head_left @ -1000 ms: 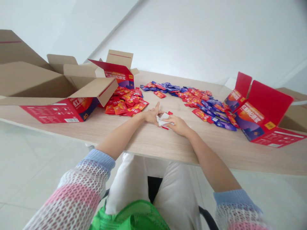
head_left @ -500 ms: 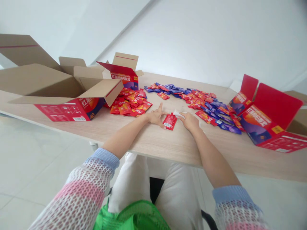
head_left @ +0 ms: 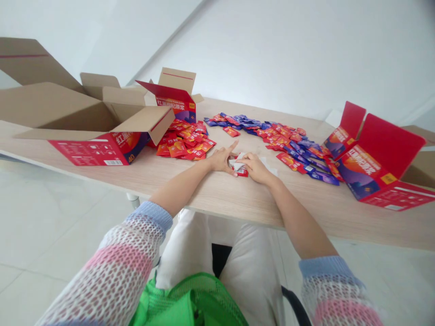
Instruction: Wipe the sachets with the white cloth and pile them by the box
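Observation:
A red sachet (head_left: 242, 172) lies on the table between my hands, mostly covered by a white tissue (head_left: 238, 164). My right hand (head_left: 254, 167) is closed on the tissue and presses it onto the sachet. My left hand (head_left: 222, 160) has its thumb and forefinger spread, the thumb at the sachet's lower left edge. Left of my left hand lies a pile of red sachets (head_left: 190, 140). A mixed heap of red and purple sachets (head_left: 302, 151) spreads beyond and to the right of my right hand.
A large open carton (head_left: 98, 149) stands at the left, with a smaller open red box (head_left: 176, 105) behind it. More open red boxes (head_left: 370, 167) are at the right. One single red sachet (head_left: 231, 131) lies farther back on the table (head_left: 217, 194).
My right hand has moved left, bringing the tissue from beside the sachet onto it. My left hand stays by the sachet with fingers spread. The view has tilted slightly.

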### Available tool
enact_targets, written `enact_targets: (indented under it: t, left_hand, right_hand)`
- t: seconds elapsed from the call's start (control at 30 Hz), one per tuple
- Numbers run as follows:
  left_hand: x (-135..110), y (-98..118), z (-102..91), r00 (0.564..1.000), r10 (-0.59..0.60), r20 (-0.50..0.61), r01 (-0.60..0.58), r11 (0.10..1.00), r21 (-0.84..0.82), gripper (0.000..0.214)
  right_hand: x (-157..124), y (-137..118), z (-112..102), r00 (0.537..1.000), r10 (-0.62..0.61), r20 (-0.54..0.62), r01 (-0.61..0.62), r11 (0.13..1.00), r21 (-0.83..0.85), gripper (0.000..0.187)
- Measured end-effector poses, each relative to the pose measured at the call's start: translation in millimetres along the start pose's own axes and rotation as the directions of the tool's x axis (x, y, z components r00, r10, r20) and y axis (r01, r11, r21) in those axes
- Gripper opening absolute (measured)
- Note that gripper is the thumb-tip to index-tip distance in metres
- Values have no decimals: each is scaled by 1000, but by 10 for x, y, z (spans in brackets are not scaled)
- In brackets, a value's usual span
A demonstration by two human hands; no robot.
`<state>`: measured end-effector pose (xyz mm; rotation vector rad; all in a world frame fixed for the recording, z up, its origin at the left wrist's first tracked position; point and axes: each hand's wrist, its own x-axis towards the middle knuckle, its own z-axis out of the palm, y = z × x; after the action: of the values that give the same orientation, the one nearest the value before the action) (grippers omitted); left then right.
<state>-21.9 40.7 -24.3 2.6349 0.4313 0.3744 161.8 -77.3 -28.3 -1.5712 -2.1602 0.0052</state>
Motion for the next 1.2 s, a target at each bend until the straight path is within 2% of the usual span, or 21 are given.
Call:
enact_targets:
  t: [0.1, 0.2, 0.37, 0.6, 0.63, 0.7, 0.77, 0.83, 0.9, 0.97, 1.03, 1.13, 1.2]
  left_hand:
    - [21, -11, -31, 995, -14, 97, 4, 994, 107, 106]
    - [45, 2, -62, 988, -25, 150, 2, 988, 153, 93]
    - [58, 34, -94, 987, -40, 158, 15, 988, 154, 93]
    - [48, 17, -84, 983, -55, 175, 29, 989, 147, 96]
    - [50, 9, -83, 982, -59, 182, 32, 989, 147, 96]
    - [57, -11, -83, 980, -63, 191, 35, 989, 146, 97]
    - [66, -33, -86, 979, -58, 193, 31, 990, 140, 98]
    - [76, -56, -91, 980, -54, 192, 29, 991, 130, 99]
    - [84, -74, -94, 980, -57, 190, 34, 992, 122, 101]
    - [91, -86, -90, 980, -65, 186, 44, 993, 113, 103]
    - [97, -96, -76, 983, -67, 171, 49, 993, 106, 105]
    - [109, -118, -38, 992, -68, 111, 57, 993, 105, 106]
    - [113, -136, -14, 996, -65, 66, 58, 993, 104, 106]
  right_hand:
    - [6, -19, -95, 991, -82, 102, 72, 992, 104, 43]
    - [-12, -21, -228, 965, -112, 235, 60, 974, 219, 39]
    - [-37, -44, -409, 896, -106, 431, -38, 949, 312, 34]
    - [-204, -53, -608, 785, -158, 599, -142, 895, 422, 31]
    - [-236, -54, -615, 789, -152, 596, -159, 886, 436, 31]
    - [-276, -45, -594, 842, -87, 532, -195, 871, 451, 31]
    - [-271, -13, -529, 924, 49, 379, -231, 862, 451, 33]
    - [-229, 50, -442, 963, 220, 154, -266, 860, 436, 36]
    - [-179, 134, -352, 932, 353, -85, -296, 874, 385, 38]
    - [-146, 213, -262, 883, 393, -255, -320, 904, 284, 38]
    - [-129, 260, -170, 891, 346, -293, -312, 937, 159, 37]
    - [-101, 240, -42, 958, 229, -170, -233, 973, -2, 42]
    - [-62, 187, 10, 981, 168, -94, -174, 983, -60, 46]
